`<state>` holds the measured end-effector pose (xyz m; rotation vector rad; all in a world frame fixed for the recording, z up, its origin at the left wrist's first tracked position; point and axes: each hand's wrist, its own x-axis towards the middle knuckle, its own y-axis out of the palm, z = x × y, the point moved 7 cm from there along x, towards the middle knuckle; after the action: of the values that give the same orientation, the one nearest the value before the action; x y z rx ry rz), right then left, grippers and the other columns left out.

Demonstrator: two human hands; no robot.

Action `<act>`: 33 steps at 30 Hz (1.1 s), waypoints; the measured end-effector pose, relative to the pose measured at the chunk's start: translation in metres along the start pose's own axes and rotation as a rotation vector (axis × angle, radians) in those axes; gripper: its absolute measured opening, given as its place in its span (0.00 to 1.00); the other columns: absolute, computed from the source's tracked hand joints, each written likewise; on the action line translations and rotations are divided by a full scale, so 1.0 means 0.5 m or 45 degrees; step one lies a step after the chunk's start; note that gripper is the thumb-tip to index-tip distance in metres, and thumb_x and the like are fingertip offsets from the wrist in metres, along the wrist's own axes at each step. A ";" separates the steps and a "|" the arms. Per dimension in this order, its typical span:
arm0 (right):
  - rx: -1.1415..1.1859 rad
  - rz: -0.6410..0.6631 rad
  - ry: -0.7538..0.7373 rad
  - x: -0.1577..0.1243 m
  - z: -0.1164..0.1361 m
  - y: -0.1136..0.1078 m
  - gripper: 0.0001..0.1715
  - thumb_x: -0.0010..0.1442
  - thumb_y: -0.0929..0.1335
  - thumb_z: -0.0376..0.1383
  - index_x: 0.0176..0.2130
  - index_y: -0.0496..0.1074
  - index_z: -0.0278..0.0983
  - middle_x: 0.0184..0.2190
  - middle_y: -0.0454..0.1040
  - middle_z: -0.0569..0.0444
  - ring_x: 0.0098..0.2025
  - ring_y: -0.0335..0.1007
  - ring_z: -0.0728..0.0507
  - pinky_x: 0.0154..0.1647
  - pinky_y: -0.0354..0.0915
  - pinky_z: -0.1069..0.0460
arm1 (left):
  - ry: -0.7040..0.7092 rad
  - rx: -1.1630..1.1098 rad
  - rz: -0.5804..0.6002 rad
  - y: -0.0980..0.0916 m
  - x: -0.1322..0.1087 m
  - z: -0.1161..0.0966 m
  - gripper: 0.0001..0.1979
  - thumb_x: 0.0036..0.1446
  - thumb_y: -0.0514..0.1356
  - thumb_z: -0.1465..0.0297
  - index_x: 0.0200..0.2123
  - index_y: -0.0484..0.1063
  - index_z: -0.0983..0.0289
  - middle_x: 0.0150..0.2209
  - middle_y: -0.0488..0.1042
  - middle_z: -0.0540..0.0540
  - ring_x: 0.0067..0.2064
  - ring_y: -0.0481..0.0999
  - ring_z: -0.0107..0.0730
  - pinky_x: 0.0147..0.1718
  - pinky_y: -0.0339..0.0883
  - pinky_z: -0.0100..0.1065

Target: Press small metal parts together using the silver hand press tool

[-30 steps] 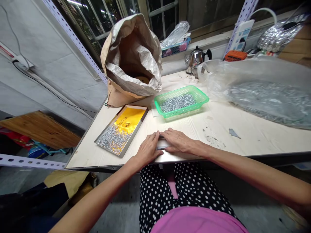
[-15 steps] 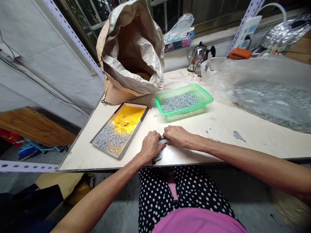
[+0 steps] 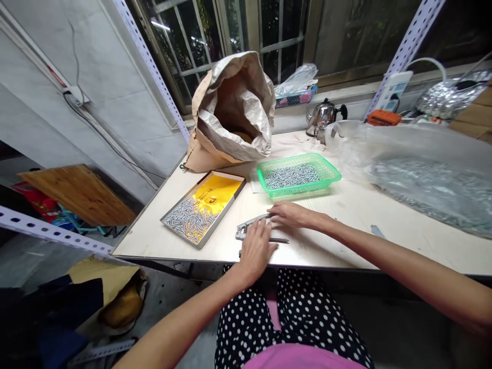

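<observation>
A pair of metal pliers (image 3: 243, 229) lies on the table in front of me, its handles spread and pointing right. My left hand (image 3: 257, 247) rests across the pliers, fingers stretched out and thumb apart. At the far handle's end, my right hand (image 3: 289, 213) has its fingers curled over and closed on it; the fingertips are partly hidden. Left of the pliers is a shallow tray (image 3: 227, 211) with a yellow bottom, holding many small silvery metal pieces (image 3: 190, 220). Behind my right hand stands a green plastic basket (image 3: 331, 176) with more such metal pieces (image 3: 292, 176).
A large open paper sack (image 3: 215, 146) stands at the back left of the table (image 3: 330, 251). Clear plastic bagging (image 3: 423, 174) with metal pieces covers the right side. Behind are a steel kettle (image 3: 322, 117) and an orange object (image 3: 383, 118).
The view has shifted, showing more of the window. My left hand has loosened and its fingers have stretched out; the pliers' handles now show spread apart. My right hand stays near the far handle.
</observation>
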<state>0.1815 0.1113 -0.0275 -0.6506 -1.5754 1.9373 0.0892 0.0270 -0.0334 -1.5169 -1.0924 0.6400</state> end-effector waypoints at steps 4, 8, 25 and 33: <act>-0.100 -0.089 0.138 0.007 -0.035 0.000 0.14 0.66 0.61 0.31 0.39 0.76 0.33 0.38 0.74 0.48 0.41 0.68 0.44 0.40 0.57 0.52 | 0.143 -0.157 0.039 0.040 -0.025 -0.051 0.22 0.63 0.56 0.60 0.56 0.64 0.64 0.61 0.64 0.61 0.65 0.57 0.49 0.63 0.50 0.52; -0.165 -0.102 0.203 0.032 -0.020 -0.012 0.13 0.63 0.62 0.28 0.38 0.76 0.31 0.38 0.73 0.44 0.42 0.66 0.41 0.40 0.55 0.50 | 0.149 -0.233 0.049 0.043 -0.022 -0.058 0.21 0.64 0.53 0.56 0.53 0.67 0.64 0.60 0.66 0.61 0.65 0.57 0.46 0.64 0.48 0.53; -0.067 -0.215 -0.567 0.100 0.279 0.004 0.07 0.60 0.65 0.28 0.36 0.71 0.38 0.32 0.70 0.54 0.35 0.59 0.45 0.37 0.55 0.50 | 0.119 -0.337 0.147 0.068 -0.029 -0.050 0.36 0.60 0.57 0.59 0.67 0.51 0.64 0.64 0.60 0.61 0.65 0.55 0.60 0.64 0.49 0.54; -0.064 -1.039 0.008 0.035 0.010 -0.290 0.10 0.64 0.60 0.34 0.36 0.70 0.37 0.34 0.71 0.48 0.39 0.66 0.42 0.42 0.62 0.48 | 0.278 -0.213 -0.100 -0.041 -0.048 -0.018 0.23 0.65 0.52 0.60 0.59 0.63 0.65 0.62 0.63 0.60 0.66 0.56 0.44 0.63 0.53 0.49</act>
<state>0.1823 0.1427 0.1153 0.0031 -1.5507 1.2788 0.0806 0.0008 -0.0153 -1.6355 -1.0517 0.3258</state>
